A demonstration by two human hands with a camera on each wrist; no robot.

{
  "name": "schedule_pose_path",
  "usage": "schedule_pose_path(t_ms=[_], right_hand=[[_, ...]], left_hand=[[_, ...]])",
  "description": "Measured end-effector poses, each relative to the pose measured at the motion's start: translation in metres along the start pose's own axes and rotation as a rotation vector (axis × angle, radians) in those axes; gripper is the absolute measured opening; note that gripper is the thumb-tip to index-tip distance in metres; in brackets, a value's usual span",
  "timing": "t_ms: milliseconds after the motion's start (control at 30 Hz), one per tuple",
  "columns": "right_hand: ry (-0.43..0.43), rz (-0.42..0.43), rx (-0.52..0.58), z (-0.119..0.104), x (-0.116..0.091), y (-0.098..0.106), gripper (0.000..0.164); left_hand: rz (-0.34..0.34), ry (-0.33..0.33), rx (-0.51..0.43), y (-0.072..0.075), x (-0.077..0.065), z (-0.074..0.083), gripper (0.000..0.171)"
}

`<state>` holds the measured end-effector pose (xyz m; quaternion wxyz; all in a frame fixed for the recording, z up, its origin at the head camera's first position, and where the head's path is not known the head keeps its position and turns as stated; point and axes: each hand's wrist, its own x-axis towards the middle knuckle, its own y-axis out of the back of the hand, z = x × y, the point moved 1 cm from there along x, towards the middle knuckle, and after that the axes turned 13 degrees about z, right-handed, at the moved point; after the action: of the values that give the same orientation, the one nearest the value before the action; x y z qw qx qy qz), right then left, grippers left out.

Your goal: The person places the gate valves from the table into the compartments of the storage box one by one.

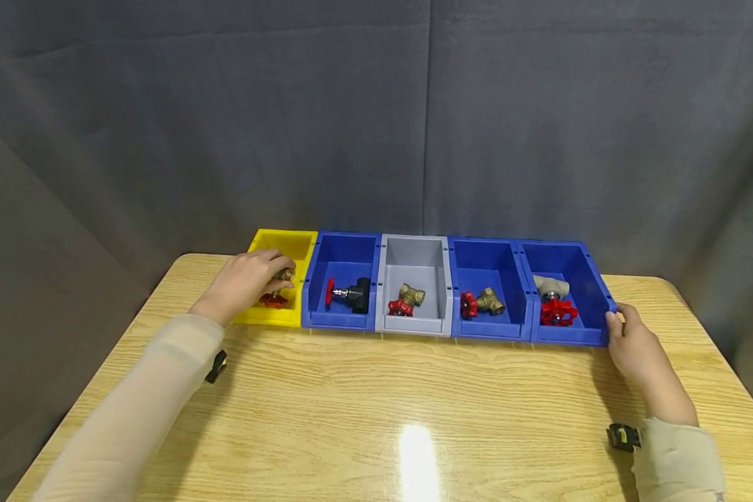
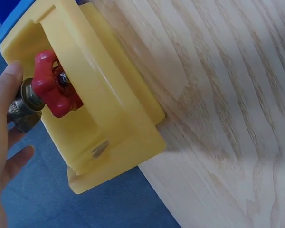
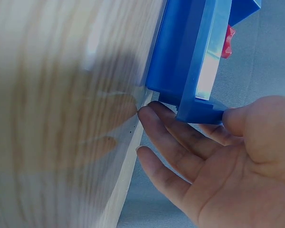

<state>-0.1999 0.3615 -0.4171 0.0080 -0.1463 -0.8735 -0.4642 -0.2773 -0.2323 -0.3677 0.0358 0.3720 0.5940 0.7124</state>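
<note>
My left hand reaches into the yellow bin at the left end of a row. Its fingers hold a valve by the brass body; the valve's red handwheel points toward the bin's front wall. Part of the brass is hidden behind the fingers. At the other end of the row, my right hand pinches the front corner of the rightmost blue bin between thumb and index finger. The other right fingers extend below the rim, near the table.
Between them stand a blue bin with a black red-wheeled valve, a grey bin and another blue bin, each with a brass valve. A grey valve lies in the rightmost bin. A dark curtain hangs behind.
</note>
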Motion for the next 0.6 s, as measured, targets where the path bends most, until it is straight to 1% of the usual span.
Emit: schedule_pose_path(t_ms=[133, 333, 600], right_hand=[[-0.005, -0.006, 0.004, -0.001, 0.0, 0.0, 0.062], [0.026, 0.03, -0.001, 0.0, 0.0, -0.001, 0.056], [0.034, 0.039, -0.006, 0.002, 0.0, -0.001, 0.055]], left_hand=[[-0.038, 0.028, 0.004, -0.004, 0.003, -0.003, 0.033], [-0.144, 0.103, 0.008, -0.009, 0.009, -0.005, 0.036], [-0.219, 0.17, 0.044, -0.021, 0.01, -0.009, 0.04]])
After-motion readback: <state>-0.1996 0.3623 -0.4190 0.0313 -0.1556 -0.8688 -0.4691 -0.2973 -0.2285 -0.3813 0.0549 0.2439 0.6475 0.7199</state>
